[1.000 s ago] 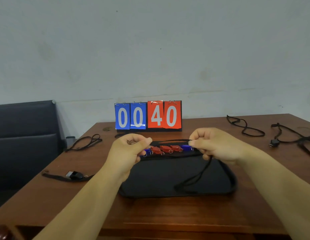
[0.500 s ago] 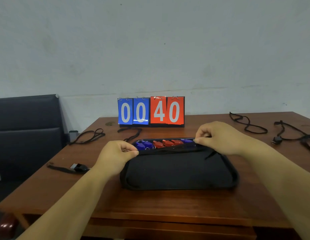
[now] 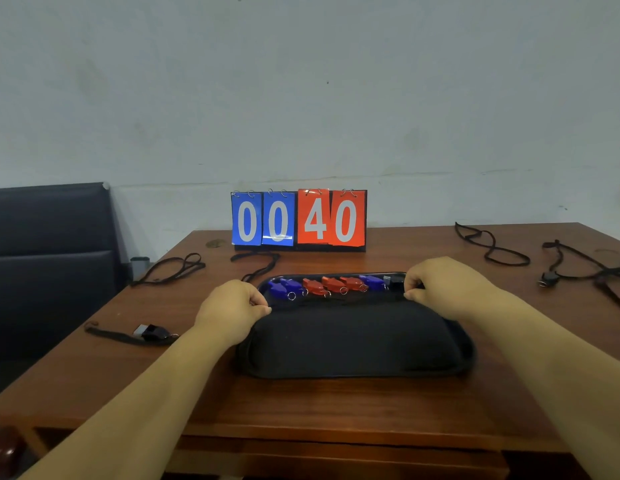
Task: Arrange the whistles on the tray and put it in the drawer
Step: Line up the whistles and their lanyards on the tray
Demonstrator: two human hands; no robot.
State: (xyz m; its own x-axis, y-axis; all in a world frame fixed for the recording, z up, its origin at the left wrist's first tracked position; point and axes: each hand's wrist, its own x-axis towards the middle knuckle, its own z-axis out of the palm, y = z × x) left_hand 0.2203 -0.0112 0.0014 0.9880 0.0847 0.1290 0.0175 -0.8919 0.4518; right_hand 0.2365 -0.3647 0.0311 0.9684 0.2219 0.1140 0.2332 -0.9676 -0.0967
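Observation:
A black tray (image 3: 353,374) lies on the wooden table in front of me. Along its far edge runs a row of whistles: blue whistles (image 3: 284,289) on the left, red whistles (image 3: 332,285) in the middle, another blue whistle (image 3: 372,282), and a black whistle (image 3: 393,282) at the right end. My left hand (image 3: 232,306) rests at the tray's far-left corner with its fingers pinched. My right hand (image 3: 440,285) sits at the far-right corner, also pinched. A thin black lanyard cord (image 3: 336,300) stretches between both hands, just in front of the whistles.
A loose black whistle on a strap (image 3: 151,332) lies left of the tray. Black lanyards (image 3: 173,268) (image 3: 492,247) (image 3: 578,268) are scattered over the table. A flip scoreboard (image 3: 298,218) reading 00 40 stands behind the tray. A dark chair (image 3: 49,254) is at the left.
Both hands have dropped from above the tray to its surface and spread apart. The cord that hung between them now lies low across the tray.

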